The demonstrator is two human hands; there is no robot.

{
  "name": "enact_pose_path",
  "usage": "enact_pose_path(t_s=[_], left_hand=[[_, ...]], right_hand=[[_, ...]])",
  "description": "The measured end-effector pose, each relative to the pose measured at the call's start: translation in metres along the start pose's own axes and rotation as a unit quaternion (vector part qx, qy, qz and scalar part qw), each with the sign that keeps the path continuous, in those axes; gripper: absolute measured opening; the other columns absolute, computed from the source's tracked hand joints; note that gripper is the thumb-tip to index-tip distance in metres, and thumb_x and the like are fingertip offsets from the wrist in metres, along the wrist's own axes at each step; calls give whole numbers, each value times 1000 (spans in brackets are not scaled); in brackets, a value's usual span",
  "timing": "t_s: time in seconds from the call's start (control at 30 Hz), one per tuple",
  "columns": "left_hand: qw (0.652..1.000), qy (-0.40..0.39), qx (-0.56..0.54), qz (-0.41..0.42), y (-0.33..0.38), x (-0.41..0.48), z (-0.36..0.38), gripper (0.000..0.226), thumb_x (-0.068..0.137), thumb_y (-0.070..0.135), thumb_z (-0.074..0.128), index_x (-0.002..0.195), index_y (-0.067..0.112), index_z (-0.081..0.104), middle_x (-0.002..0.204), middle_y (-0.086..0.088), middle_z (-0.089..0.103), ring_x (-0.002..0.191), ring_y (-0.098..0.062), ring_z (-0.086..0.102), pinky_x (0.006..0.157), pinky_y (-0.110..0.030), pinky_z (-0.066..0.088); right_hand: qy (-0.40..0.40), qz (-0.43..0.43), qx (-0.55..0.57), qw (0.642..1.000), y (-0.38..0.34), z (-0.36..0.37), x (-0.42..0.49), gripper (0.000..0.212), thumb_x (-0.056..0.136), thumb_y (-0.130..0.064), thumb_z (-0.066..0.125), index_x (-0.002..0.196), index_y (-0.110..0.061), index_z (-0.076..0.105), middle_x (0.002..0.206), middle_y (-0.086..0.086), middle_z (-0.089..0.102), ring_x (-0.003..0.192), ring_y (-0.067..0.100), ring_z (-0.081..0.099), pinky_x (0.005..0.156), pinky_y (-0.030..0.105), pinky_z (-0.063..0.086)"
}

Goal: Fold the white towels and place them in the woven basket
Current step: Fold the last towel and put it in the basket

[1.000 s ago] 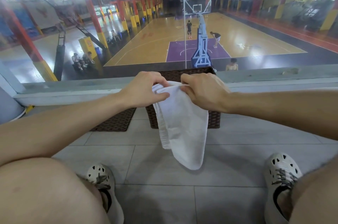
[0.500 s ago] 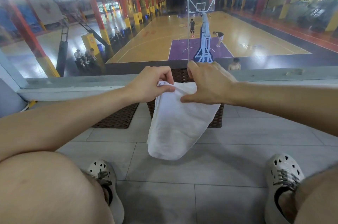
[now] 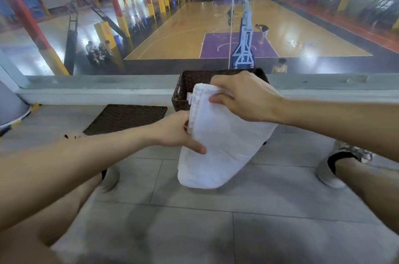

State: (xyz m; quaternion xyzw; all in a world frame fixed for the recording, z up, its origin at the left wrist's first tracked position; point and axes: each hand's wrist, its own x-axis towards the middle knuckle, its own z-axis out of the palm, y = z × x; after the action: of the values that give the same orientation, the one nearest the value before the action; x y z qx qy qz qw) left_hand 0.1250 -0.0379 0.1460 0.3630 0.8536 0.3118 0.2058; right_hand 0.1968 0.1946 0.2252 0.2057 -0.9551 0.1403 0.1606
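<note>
Soft, matt white terry-cloth towel (image 3: 224, 147) between left hand (image 3: 172, 131) and right hand (image 3: 244, 97); behind them, a dark rough-woven wicker basket (image 3: 183, 89); below, smooth matt grey tiled floor (image 3: 194, 231); far beyond, a glossy wooden court (image 3: 183, 32).

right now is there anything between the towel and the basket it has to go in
Nothing visible blocks it. The white towel is held by the left hand and right hand just in front of the woven basket, whose top is open. Its inside is mostly hidden behind them.
</note>
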Motion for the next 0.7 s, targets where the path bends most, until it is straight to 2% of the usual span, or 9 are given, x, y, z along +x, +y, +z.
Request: enact_pose_path(t_s=[0.07,0.17,0.27,0.37,0.47,0.53,0.57,0.63,0.7], left_hand=[[1000,5,14,-10,-31,4,26,45,75,29,99,113,32,77,112,21,78,105,3,71,92,-29,59],[998,-3,33,-44,-78,3,50,26,84,31,91,88,44,69,86,32,70,82,6,66,74,-30,49],[995,-42,11,-88,-108,-4,44,13,90,44,86,96,39,75,90,23,75,78,-4,67,72,-32,49],[990,-72,-44,-112,-124,-4,19,27,84,43,92,100,25,80,97,5,82,89,-16,76,78,-30,54],[980,-111,-87,-141,-139,9,-1,26,79,34,96,99,24,81,102,1,83,97,-18,78,88,-35,57],[970,-123,-106,-179,-159,20,2,42,77,36,97,112,25,79,111,2,82,107,-20,77,99,-39,58],[963,-136,-99,-213,-175,26,10,57,74,38,98,123,25,74,117,3,80,113,-21,74,102,-38,56],[931,-221,20,-290,-200,37,41,89,68,44,101,143,23,58,137,10,67,126,-20,65,103,-32,51],[896,-248,164,-330,-221,39,90,103,66,51,98,152,21,48,150,4,55,135,-26,56,105,-34,49]], right_hand=[[11,14,14,1000,10,8,-6,24,105,-40,61,91,-22,52,75,-1,63,72,25,60,69,48,54],[37,86,50,994,34,23,-21,23,107,-42,58,93,-25,51,75,-1,62,69,20,58,66,44,52],[43,185,95,977,67,48,-45,24,108,-40,57,87,-33,47,74,-3,57,69,17,54,63,38,41],[20,292,171,941,104,89,-71,33,109,-39,55,80,-31,42,71,-1,52,68,18,50,60,35,35],[-8,379,228,897,142,145,-94,25,108,-46,53,100,-23,61,92,2,71,86,25,67,78,42,52],[-39,439,261,859,160,192,-111,30,106,-52,54,114,-26,67,108,0,76,99,26,72,91,49,59],[-79,467,261,841,169,218,-123,32,106,-50,55,119,-24,69,112,1,76,101,26,73,92,50,60],[-165,525,251,796,183,267,-152,36,106,-44,60,123,-16,73,111,3,78,96,24,75,88,49,63],[-187,574,234,763,192,301,-176,42,99,-49,69,123,-16,73,108,1,78,90,24,76,85,49,64]])
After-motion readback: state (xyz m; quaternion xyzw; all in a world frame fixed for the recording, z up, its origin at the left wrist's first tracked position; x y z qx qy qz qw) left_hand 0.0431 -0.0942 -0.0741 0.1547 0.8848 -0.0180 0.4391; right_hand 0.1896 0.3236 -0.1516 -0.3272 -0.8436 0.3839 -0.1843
